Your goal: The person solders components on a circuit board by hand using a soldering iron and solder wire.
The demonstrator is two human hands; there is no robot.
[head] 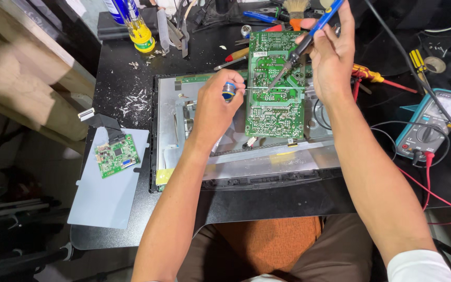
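I see my right hand (332, 55) wrapped around a soldering iron with a blue and black handle (314, 32), fingers closed on the grip like a pen, thumb along the shaft. Its thin metal tip slants down and left onto the large green rectangular circuit board (275, 99), touching near the board's middle. My left hand (214, 107) is curled around a small blue spool of solder wire (228, 90), fingers pinched on it, with a fine strand of wire running right from the spool toward the iron's tip. The green board lies solder side up on the silver metal back of an opened flat monitor panel (246, 164), which rests flat on the black bench (116, 68). Both forearms cross the panel's near edge.

To the left, a small green square circuit board with a flat ribbon cable (117, 155) lies on a pale grey plastic sheet (108, 193) at the bench's left edge. Metal shavings and screws are scattered on the bench above it. At far right sits a teal and grey multimeter (432, 125) with red and black leads trailing toward me. A yellow-handled screwdriver (141, 32) stands at the back left, and a small brush with an orange handle (295, 13) lies at the back centre.
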